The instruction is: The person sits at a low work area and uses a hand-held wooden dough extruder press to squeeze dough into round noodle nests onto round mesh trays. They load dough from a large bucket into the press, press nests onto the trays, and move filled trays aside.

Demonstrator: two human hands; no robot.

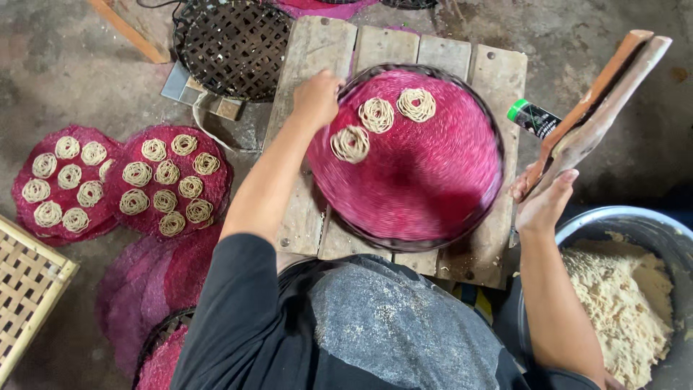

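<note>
Gripping pink mat rim, left hand; right hand grasping wooden press beside it.

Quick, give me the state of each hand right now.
Left hand: closed on the rim of the pink woven tray.
Right hand: gripping the lower end of the wooden press.

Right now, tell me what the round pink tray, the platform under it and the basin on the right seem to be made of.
Round pink tray: likely woven plastic or dyed fibre, matte; fine concentric ribbing shows. Platform: bare, weathered wood; separate planks with nail heads. Basin: probably metal; its grey rim catches a dull shine. It holds pale crumbly dough.
</note>
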